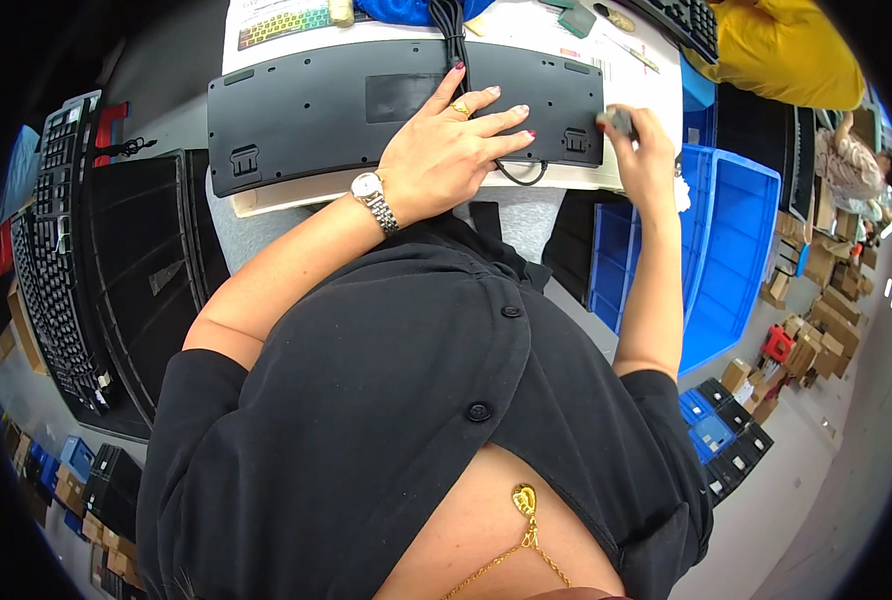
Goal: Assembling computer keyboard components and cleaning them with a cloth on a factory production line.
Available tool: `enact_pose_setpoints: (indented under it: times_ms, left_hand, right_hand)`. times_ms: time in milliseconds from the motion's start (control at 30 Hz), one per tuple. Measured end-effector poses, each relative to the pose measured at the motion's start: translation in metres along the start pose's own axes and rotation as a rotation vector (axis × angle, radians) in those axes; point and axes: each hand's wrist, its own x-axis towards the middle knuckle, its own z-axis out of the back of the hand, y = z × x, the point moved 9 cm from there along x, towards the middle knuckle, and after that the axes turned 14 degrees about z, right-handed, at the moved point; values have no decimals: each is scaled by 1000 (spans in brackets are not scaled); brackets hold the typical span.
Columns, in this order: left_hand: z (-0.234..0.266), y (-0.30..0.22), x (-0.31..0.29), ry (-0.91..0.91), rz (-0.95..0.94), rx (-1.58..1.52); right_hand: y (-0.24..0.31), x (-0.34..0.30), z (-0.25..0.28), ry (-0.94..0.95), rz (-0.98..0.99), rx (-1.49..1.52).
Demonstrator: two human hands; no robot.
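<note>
A black keyboard [296,120] lies face down on the white-topped table, its underside with two folding feet, screws and a dark label panel facing up. My left hand [441,155] rests on it right of the middle, fingers spread and stretched, wearing a ring and a watch. A bundled black cable [450,25] runs from the far side down to the left fingertips. Just beyond the keyboard's right end, my right hand [649,155] is closed round a small dark grey lump [621,122], perhaps a wad or block; its kind is unclear.
Blue crates [731,250] stand to the right below the table. At left, several keyboards [66,250] are stacked beside a black crate [146,270]. A person's yellow sleeve [786,50] is at the far right, near another keyboard [681,22]. Small green blocks [574,18] lie at the back.
</note>
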Motion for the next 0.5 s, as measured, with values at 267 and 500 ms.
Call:
enact_pose_setpoints:
  times_ms: [267,500]
  left_hand:
    - [-3,-1,2,0,-26,-3]
    - [3,-4,3,-3,-43,-10]
  right_hand:
    - [10,-17,6,10,-34,8]
    - [-42,73,9,-101,-5,-213]
